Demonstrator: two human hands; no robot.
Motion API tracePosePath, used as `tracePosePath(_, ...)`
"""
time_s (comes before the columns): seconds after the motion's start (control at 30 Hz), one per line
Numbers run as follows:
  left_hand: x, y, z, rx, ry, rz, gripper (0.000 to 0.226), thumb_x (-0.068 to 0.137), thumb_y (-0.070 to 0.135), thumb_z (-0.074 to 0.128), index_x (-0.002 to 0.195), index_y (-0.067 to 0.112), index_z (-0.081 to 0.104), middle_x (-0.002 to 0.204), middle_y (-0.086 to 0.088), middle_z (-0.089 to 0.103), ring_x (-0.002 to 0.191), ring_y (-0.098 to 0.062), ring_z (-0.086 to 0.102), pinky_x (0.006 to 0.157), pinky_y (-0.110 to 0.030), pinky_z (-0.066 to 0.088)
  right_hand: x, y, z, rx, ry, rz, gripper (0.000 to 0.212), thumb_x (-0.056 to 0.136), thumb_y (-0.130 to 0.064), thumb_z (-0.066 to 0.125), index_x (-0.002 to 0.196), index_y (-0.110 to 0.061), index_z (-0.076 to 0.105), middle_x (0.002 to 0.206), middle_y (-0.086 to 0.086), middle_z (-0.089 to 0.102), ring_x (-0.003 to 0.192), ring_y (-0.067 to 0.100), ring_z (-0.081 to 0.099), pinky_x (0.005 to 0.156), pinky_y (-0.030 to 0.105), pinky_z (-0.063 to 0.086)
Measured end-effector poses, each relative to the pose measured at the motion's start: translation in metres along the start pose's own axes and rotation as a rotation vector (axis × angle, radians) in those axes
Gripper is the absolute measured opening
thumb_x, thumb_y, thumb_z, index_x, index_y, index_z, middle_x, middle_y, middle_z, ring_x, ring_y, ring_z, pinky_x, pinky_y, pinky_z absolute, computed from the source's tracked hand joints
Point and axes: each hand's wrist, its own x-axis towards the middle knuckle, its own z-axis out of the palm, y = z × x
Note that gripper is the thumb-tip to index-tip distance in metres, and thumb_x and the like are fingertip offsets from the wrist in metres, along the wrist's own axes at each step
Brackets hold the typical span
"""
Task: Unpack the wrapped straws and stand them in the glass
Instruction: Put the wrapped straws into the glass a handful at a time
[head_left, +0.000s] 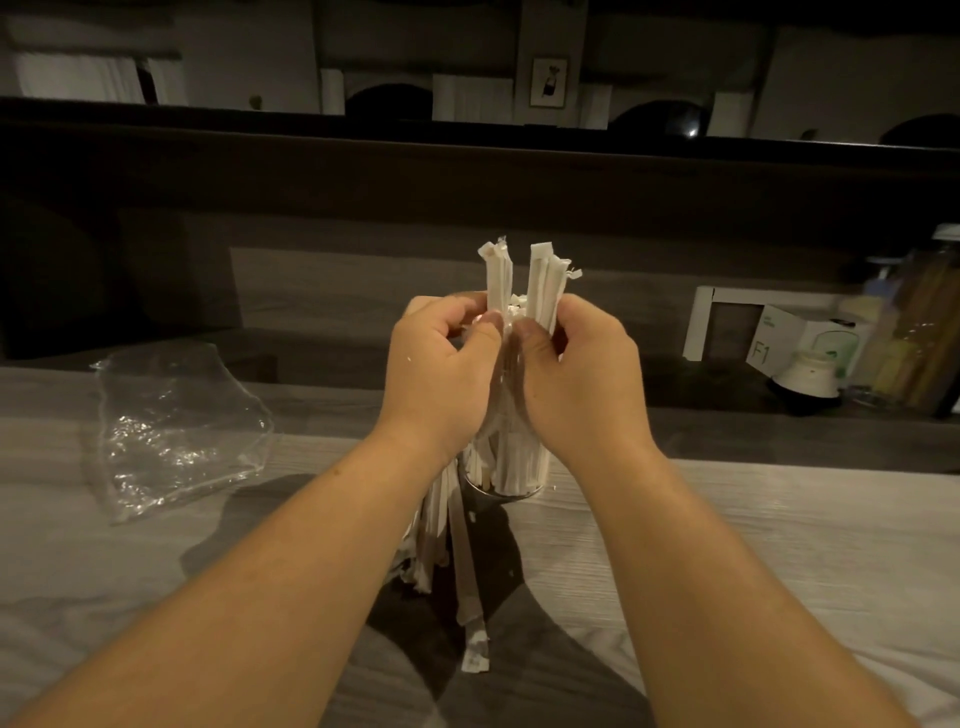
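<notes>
A pale wooden table (779, 545) is seen with a crumpled clear plastic bag (171, 431) lying at its left. Near the centre a glass (511, 480) is filled with upright wrapped straws (545, 291). Separate tufts of these are pinched by the left hand (441, 364) and the right hand (576, 369), while loose paper wrappers (467, 587) are draped nearer.

White paper-wrapped straws (545, 291) rise in two upright bunches, splayed apart at their torn tops. More stand in the clear round glass (506, 480) below. Others hang loose beside it.

Dim, warm light; wide-angle edge distortion
</notes>
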Motion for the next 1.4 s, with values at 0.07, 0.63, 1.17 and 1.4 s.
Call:
tracePosePath(0.07, -0.001, -0.002, 0.001, 0.024, -0.005, 0.006, 0.014, 0.100, 0.020, 0.059, 0.111, 0.023, 0.067, 0.118, 0.004, 0.058, 0.103, -0.009, 0.063, 0.081, -0.016, 0.056, 0.000, 0.001, 0.001, -0.018, 0.024, -0.005, 0.013, 0.099, -0.037, 0.060, 0.095, -0.025, 0.060, 0.082, -0.015, 0.060, 0.075, 0.002, 0.060, 0.065, 0.019, 0.048)
tracePosePath(0.63, 0.001, -0.002, -0.003, -0.009, -0.006, -0.011, 0.018, 0.099, 0.023, 0.060, 0.116, 0.021, 0.068, 0.117, 0.001, 0.061, 0.101, -0.010, 0.065, 0.081, -0.018, 0.057, -0.001, 0.004, 0.002, 0.084, 0.042, -0.095, 0.021, 0.101, -0.032, 0.059, 0.086, -0.022, 0.070, 0.076, -0.004, 0.064, 0.071, 0.011, 0.060, 0.065, 0.027, 0.051)
tracePosePath(1.17, 0.000, -0.002, -0.007, -0.026, -0.055, -0.039, 0.015, 0.097, 0.025, 0.064, 0.111, 0.027, 0.070, 0.118, 0.000, 0.062, 0.106, -0.014, 0.065, 0.090, -0.036, 0.059, -0.003, 0.004, 0.003, 0.239, 0.076, -0.020, 0.023, 0.097, -0.034, 0.064, 0.119, -0.029, 0.068, 0.094, -0.005, 0.066, 0.083, 0.009, 0.064, 0.074, 0.024, 0.058)
tracePosePath(1.4, 0.001, -0.002, -0.008, 0.002, -0.063, -0.012, 0.012, 0.096, 0.023, 0.066, 0.105, 0.028, 0.072, 0.117, 0.000, 0.062, 0.108, -0.014, 0.062, 0.094, -0.038, 0.057, -0.001, -0.001, -0.001, 0.143, 0.035, 0.006, 0.011, 0.097, -0.029, 0.065, 0.105, -0.033, 0.071, 0.104, -0.005, 0.059, 0.083, 0.000, 0.056, 0.065, 0.003, 0.043)
